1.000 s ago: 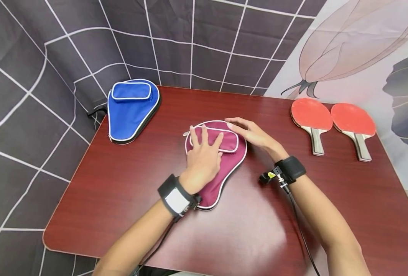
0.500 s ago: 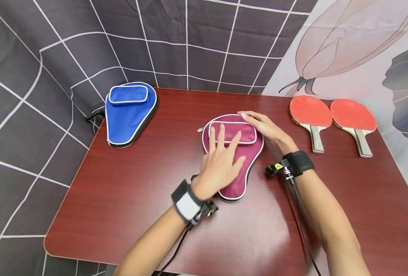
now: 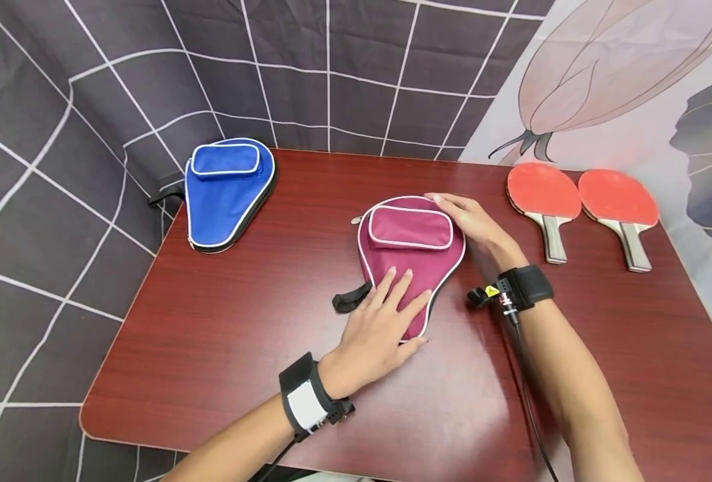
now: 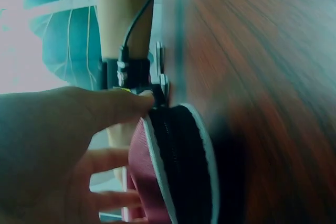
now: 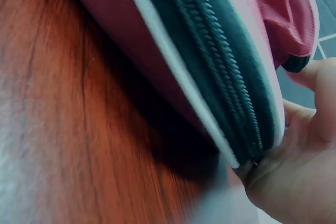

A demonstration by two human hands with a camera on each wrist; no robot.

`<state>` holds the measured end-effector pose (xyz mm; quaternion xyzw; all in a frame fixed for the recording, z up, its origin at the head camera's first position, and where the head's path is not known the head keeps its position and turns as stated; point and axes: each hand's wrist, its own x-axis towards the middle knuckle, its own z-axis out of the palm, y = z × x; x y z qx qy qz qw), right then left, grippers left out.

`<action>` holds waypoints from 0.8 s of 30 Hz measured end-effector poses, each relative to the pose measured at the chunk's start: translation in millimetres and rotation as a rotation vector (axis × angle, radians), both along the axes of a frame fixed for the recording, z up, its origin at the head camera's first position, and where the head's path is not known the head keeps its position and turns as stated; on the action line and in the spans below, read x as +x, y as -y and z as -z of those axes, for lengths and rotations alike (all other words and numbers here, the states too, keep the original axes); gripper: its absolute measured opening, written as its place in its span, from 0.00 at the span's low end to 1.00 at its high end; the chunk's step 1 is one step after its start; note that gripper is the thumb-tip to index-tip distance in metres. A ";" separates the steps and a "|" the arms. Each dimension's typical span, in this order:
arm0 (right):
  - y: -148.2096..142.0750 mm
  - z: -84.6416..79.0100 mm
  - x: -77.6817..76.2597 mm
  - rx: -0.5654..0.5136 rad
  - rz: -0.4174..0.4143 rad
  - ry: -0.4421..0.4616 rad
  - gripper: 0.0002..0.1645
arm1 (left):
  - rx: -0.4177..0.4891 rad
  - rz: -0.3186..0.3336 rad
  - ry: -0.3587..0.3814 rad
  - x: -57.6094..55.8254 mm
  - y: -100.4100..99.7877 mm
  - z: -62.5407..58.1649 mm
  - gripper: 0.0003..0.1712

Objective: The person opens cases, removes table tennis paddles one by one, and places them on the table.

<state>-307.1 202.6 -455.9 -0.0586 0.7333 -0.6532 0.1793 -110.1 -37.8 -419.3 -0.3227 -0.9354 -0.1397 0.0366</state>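
A maroon table tennis paddle case (image 3: 413,234) with white piping lies on the table, pocket side up, its wide end away from me. My left hand (image 3: 371,335) rests on its narrow end with fingers spread. The right hand (image 3: 473,221) lies along the case's upper right edge, fingers fairly straight. In the left wrist view, the left fingers (image 4: 113,161) touch the maroon fabric beside the zipper side. The closed black zipper (image 5: 226,61) runs towards the right hand (image 5: 294,150) in the right wrist view. A black strap (image 3: 351,298) sticks out from the case's left side.
A blue paddle case (image 3: 229,191) lies at the back left of the red-brown table (image 3: 241,335). Two red paddles (image 3: 544,191) lie at the back right, handles towards me. A grey gridded curtain (image 3: 296,67) hangs behind and to the left.
The maroon case has shifted right and slightly away from me. My left hand has slid from its pocket down to the narrow end. The right hand has moved right along with the case.
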 end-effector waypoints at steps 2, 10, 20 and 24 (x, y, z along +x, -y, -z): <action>-6.3 4.2 1.7 -0.007 0.016 0.003 0.28 | 0.019 0.043 0.028 -3.5 8.5 0.7 0.39; -16.3 -18.2 33.2 0.148 0.126 -0.034 0.32 | 0.062 0.171 0.188 -24.0 38.1 -4.9 0.37; -41.9 -36.9 81.1 0.574 0.148 -0.166 0.33 | -0.002 0.192 0.393 -49.5 61.2 -26.4 0.39; -40.8 -43.4 98.5 0.689 0.133 -0.250 0.34 | -0.016 0.161 0.400 -58.3 67.5 -30.0 0.39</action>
